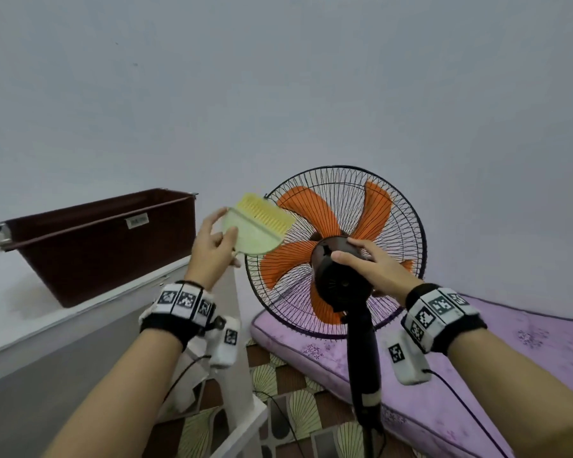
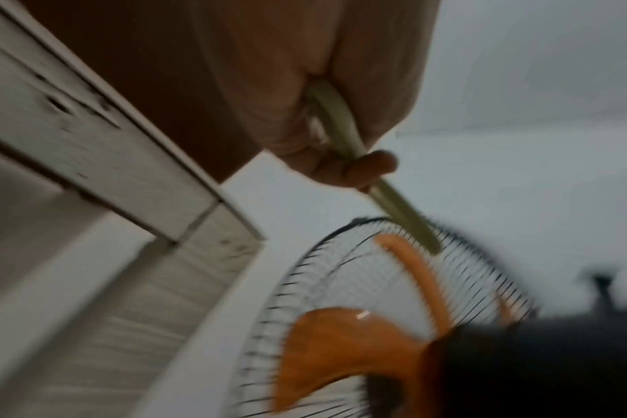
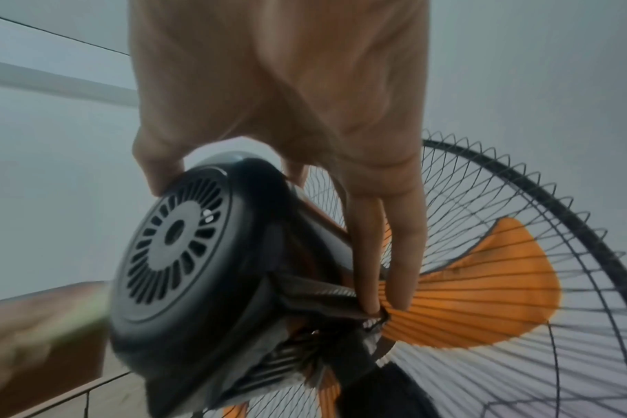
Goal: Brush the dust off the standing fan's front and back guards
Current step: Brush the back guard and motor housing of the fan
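Note:
A standing fan with orange blades [image 1: 308,206] and a black wire back guard [image 1: 394,233] faces away from me. My right hand [image 1: 368,262] grips its black motor housing [image 1: 334,279], thumb on the rear cover [image 3: 176,240] and fingers [image 3: 398,254] down the far side by the guard [image 3: 519,215]. My left hand [image 1: 212,246] holds a pale green hand brush [image 1: 255,233] with yellow bristles [image 1: 262,209] at the guard's upper left rim. In the left wrist view the brush handle [image 2: 340,124] runs through my left hand [image 2: 326,133] to the guard [image 2: 340,254].
A dark brown bin [image 1: 100,242] sits on a white ledge [image 1: 63,312] at left. A purple mattress [image 1: 477,358] lies on the patterned floor [image 1: 278,391] behind the fan pole [image 1: 363,365]. A plain wall rises behind.

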Demonstrator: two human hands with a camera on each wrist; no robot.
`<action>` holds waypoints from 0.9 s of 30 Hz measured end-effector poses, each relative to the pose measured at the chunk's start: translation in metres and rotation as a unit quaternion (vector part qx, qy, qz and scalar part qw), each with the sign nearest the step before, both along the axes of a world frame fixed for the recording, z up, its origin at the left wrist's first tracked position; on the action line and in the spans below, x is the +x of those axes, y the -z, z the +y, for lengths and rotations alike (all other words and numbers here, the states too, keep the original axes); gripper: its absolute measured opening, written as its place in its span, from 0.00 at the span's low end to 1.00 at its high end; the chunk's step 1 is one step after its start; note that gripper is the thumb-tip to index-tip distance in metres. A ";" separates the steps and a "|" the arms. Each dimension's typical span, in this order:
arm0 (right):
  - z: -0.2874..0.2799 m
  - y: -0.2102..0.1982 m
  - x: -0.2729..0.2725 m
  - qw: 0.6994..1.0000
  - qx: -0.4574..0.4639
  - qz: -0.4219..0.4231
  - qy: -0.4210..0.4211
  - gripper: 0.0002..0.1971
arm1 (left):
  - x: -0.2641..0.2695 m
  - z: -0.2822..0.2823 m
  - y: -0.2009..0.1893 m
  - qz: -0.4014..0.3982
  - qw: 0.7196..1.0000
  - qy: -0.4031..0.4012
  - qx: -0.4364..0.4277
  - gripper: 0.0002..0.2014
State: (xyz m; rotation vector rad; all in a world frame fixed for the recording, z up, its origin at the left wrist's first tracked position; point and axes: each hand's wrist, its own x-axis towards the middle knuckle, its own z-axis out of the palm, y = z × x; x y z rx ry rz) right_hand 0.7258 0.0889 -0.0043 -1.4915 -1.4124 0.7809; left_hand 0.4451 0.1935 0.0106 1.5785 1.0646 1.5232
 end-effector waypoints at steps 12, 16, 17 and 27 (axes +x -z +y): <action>0.002 0.006 0.009 0.999 -0.015 0.034 0.007 0.31 | 0.033 0.015 0.032 -0.012 0.997 -0.041 -0.067 0.20; 0.001 0.006 0.008 0.999 -0.017 0.040 0.019 0.32 | 0.036 -0.004 0.098 -0.062 0.987 -0.097 -0.113 0.21; 0.001 0.006 0.007 0.999 -0.018 0.041 0.020 0.33 | 0.039 -0.006 0.114 -0.072 0.983 -0.111 -0.124 0.20; -0.002 0.008 0.007 0.999 -0.020 0.036 0.027 0.33 | 0.107 -0.040 0.227 -0.040 0.971 -0.132 -0.196 0.18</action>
